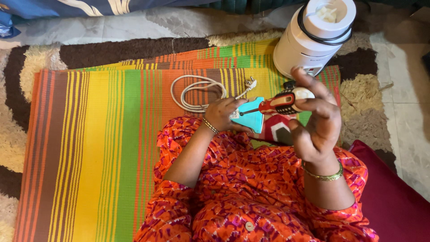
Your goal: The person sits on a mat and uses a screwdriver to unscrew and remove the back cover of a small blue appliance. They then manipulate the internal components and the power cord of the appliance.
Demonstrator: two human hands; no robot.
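Note:
My right hand grips a screwdriver with a red and black handle, its shaft pointing left into a teal, flat-bottomed appliance. My left hand rests on that teal appliance and steadies it against my lap. A white cord with a plug lies coiled on the mat just beyond my left hand. Both wrists wear gold bangles.
A white mixer base with a black cord looped around its top stands at the upper right. I sit on a striped orange, yellow and green mat over a shaggy brown and cream rug. A maroon cushion lies at my right.

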